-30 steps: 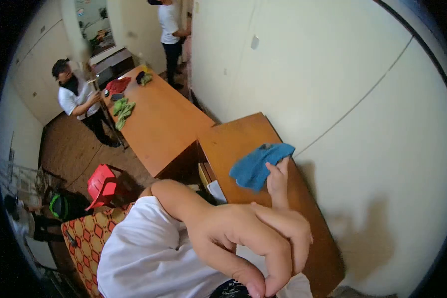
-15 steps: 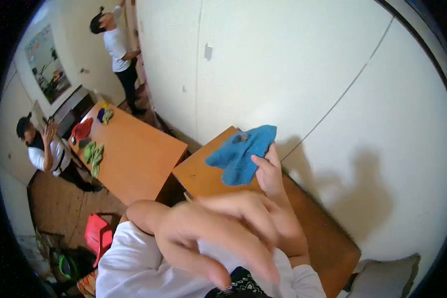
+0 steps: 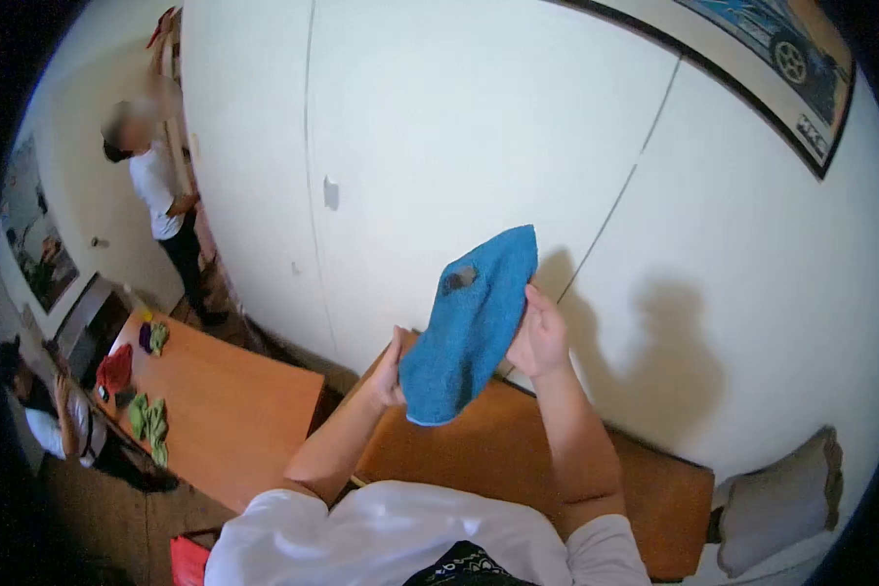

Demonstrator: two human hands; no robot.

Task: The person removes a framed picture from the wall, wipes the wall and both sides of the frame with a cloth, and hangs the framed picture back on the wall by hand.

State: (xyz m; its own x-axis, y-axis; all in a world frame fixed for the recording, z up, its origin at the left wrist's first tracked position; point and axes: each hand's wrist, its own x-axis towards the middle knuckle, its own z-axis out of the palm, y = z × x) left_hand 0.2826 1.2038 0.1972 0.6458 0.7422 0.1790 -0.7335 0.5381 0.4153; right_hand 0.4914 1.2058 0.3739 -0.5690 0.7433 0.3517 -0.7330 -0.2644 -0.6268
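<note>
A blue cloth (image 3: 474, 332) is held up in front of me, spread between my two hands. Near its upper left edge is a dark grey patch; whether it is a stain or something lying on the fabric, I cannot tell. My left hand (image 3: 391, 371) grips the lower left edge, its fingers partly hidden behind the cloth. On the right side, my right hand (image 3: 542, 334) pinches the edge with the thumb in front and the other fingers behind.
Below the cloth stands a brown table (image 3: 645, 488) against the white wall (image 3: 459, 117). Left of it, an orange table (image 3: 234, 400) bears green cloths (image 3: 149, 425) and a red cloth (image 3: 114, 369). Two people stand beyond. A grey cushion (image 3: 781, 503) is at right.
My left hand has swung up from close to the camera and taken the cloth's left edge. The cloth is now stretched more upright. The view has shifted right and up.
</note>
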